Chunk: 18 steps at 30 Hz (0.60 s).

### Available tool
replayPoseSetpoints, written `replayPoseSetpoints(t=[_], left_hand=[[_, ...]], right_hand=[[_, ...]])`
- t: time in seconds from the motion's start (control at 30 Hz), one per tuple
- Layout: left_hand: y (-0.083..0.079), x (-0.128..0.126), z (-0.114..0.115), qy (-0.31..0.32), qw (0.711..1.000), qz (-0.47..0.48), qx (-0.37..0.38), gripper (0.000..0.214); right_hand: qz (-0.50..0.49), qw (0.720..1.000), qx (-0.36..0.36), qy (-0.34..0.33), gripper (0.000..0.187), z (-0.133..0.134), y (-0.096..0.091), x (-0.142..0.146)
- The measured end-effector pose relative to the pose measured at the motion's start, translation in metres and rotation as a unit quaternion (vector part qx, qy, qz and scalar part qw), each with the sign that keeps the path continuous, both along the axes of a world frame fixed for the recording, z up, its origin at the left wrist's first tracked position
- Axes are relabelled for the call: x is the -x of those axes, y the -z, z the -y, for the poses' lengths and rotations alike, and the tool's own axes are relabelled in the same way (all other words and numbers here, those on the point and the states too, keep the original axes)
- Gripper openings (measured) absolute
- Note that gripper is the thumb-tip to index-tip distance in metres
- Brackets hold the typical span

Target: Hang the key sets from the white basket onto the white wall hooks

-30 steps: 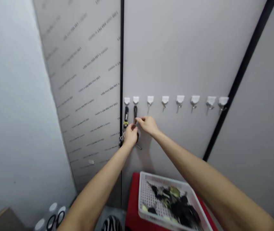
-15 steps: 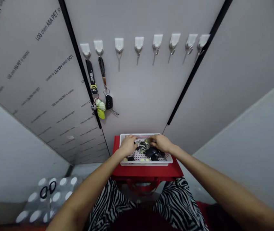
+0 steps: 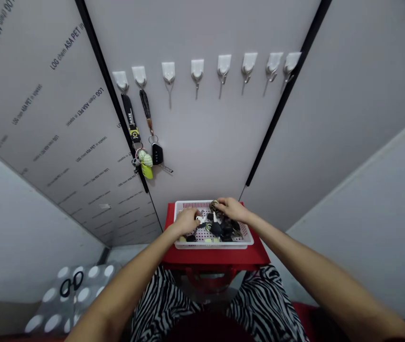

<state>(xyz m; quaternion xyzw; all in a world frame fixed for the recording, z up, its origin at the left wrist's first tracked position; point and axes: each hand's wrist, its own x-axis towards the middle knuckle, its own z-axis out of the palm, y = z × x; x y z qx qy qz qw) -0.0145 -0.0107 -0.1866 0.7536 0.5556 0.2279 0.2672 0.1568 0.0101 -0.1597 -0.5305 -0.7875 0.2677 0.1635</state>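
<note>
A white plastic basket holds a jumble of keys and key fobs, with a black fob near its middle. My left hand reaches into the basket's left half, fingers bent together beside a small whitish piece. Whether they grip it is unclear. Near the back rim my right hand is closed on a dark, gold-coloured keychain, partly covered by the fingers. Two keychains hang on the wall: a black strap with a yellow-green charm, and a braided strap with a black car key.
Several white adhesive hooks run in a row along the wall panel. The basket rests on a red box in front of my knees. Black-handled scissors lie on a polka-dot surface at the lower left.
My right hand has lifted the gold-coloured keychain toward the back rim. My left hand has shifted slightly toward me inside the basket. The loose keys lie differently, and the view has shifted slightly.
</note>
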Motion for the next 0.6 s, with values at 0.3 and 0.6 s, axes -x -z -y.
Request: replayPoseSetpoints(t=[0.3, 0.6], left_hand=[[-0.034, -0.025, -0.006, 0.063, 0.951, 0.297, 0.06, 0.013], [-0.099, 0.005, -0.014, -0.035, 0.942, 0.333, 0.001, 0.009]], right_hand=[[-0.387, 0.907, 0.147, 0.079, 0.008, 0.008, -0.063, 0.024], [-0.493, 0.858, 0.103, 0.099, 0.013, 0.0, -0.092, 0.023]])
